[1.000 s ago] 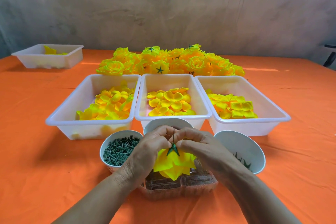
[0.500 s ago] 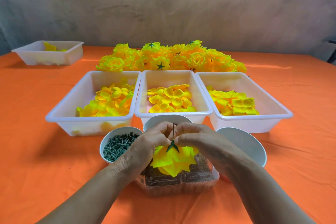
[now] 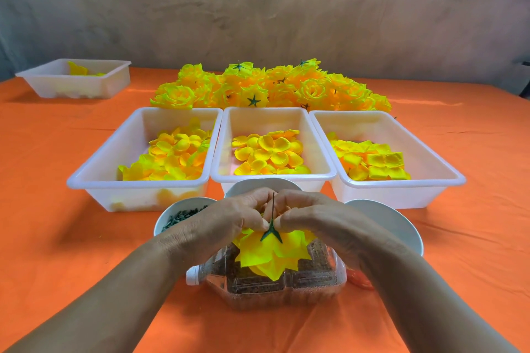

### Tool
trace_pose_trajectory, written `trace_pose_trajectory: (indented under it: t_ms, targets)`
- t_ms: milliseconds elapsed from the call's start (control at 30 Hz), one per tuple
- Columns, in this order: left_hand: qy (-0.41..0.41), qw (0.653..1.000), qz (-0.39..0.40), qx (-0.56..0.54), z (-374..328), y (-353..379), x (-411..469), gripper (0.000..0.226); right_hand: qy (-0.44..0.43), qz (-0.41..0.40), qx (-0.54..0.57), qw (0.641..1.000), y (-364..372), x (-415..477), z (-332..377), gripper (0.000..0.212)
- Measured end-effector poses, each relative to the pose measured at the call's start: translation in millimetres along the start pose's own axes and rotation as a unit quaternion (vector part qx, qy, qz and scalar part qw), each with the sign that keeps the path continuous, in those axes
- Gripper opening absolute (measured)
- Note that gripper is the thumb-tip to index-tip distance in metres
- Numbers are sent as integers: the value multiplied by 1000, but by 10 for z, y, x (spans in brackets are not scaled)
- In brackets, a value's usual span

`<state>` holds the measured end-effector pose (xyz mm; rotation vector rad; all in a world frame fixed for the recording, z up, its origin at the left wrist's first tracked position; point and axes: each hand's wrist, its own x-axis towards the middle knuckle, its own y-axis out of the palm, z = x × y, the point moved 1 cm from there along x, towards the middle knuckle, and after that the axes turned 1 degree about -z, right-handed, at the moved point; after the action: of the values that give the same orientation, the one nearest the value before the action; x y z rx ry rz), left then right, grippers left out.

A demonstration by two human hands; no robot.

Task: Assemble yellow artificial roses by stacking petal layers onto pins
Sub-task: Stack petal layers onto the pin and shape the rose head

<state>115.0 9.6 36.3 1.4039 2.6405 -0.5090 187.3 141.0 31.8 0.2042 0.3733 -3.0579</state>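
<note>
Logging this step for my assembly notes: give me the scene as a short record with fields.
hands: left hand and right hand both pinch around the green calyx on the pin
flower: yellow petal stack under the calyx, above a clear container
supplies: three petal trays, bowl of green pieces
finished: rose pile behind the trays

- Cloth (image 3: 57, 238): plain orange all over.
- Wall (image 3: 258, 8): mottled grey-brown.
- Rose (image 3: 266, 255) at 6 o'clock: bright yellow, with a dark green star (image 3: 271, 233) on it.
- Bottle (image 3: 286, 286) beneath it: clear, with brown filling.
- Bins (image 3: 272, 176) at the centre: milky white, with petals (image 3: 266, 152) that are yellow shading to orange.
- Heap (image 3: 272, 89) at 12 o'clock: yellow and orange, dotted with dark green stars.
- Bowls (image 3: 395, 223): white. The one at 8 o'clock holds dark green pins (image 3: 180, 215).
- Far bin (image 3: 74, 86) at 10 o'clock: white, with a scrap of yellow inside.
</note>
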Motion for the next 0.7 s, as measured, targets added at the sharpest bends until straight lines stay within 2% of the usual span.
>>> trace_pose_trajectory:
  t_ms: [67, 367, 700]
  targets:
    - [3, 1000, 11, 6, 17, -30, -65, 64, -11, 7, 5, 1000, 6, 8, -2, 11]
    - [16, 999, 27, -25, 131, -135, -36, 34, -4, 0, 0, 1000, -11, 60, -7, 14]
    - [31, 998, 37, -32, 212, -135, 1, 39, -2, 8, -6, 1000, -1, 72, -42, 18]
